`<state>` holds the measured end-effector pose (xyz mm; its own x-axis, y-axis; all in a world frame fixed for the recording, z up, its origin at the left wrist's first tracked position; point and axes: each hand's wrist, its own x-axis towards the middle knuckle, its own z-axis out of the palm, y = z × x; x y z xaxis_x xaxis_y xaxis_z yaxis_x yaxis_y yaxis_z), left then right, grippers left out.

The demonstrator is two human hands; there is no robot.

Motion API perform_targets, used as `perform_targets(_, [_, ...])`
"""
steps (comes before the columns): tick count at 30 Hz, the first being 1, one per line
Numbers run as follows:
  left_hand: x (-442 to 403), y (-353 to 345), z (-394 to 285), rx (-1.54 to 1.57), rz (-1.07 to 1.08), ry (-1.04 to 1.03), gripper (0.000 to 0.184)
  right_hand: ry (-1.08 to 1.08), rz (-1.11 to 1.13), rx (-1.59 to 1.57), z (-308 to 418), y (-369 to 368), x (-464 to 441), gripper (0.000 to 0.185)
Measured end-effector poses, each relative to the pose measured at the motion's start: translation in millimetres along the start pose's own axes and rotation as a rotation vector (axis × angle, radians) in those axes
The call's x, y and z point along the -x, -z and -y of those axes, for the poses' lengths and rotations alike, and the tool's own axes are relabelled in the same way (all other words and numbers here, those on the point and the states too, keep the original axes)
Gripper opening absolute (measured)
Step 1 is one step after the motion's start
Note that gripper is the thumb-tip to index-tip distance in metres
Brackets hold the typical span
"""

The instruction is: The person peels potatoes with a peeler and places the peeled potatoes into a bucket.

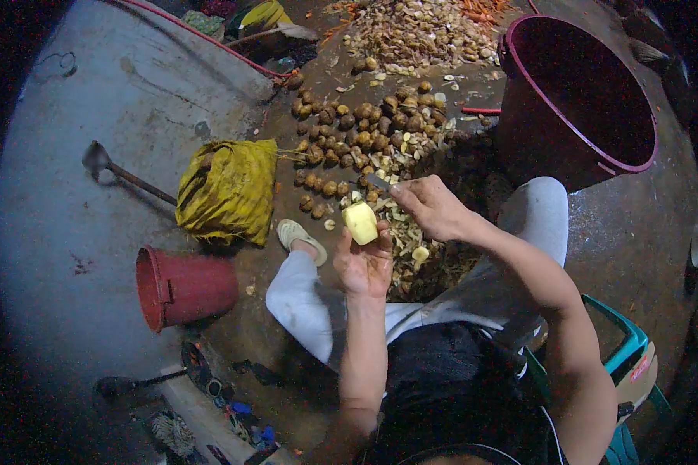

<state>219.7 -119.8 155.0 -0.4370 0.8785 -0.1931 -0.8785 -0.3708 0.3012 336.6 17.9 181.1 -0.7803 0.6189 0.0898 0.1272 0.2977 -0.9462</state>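
Note:
A pale yellow peeled piece stands upright in the fingers of my left hand, its palm turned up. My right hand is closed around a knife, whose blade points to the left, just above the peeled piece and apart from it. Brown unpeeled round roots lie on the floor beyond my hands. Peelings are heaped below my right hand, between my legs.
A large dark red tub stands at the upper right. On the left are a yellow sack and a tipped red bucket. A pile of pale scraps lies at the top. A green stool is at my right.

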Motion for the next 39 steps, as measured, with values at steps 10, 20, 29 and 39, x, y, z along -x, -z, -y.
perform_targets(10, [-28, 67, 6, -0.275, -0.109, -0.125, 0.031, -0.141, -0.013, 0.380, -28, 4, -13, 0.068])
perform_targets(20, [-99, 136, 55, -0.644, -0.407, 0.091, 0.028, -0.677, -0.279, 0.655, -131, 54, -30, 0.071])
perform_targets(29, [-124, -132, 67, -0.633, 0.612, 0.187, 0.041, -0.819, -0.146, 0.483, -194, 39, -23, 0.072])
perform_targets(39, [-124, 113, -69, -1.041, -0.188, 0.239, 0.035, -0.322, 0.268, 0.528, -343, -26, -7, 0.034])
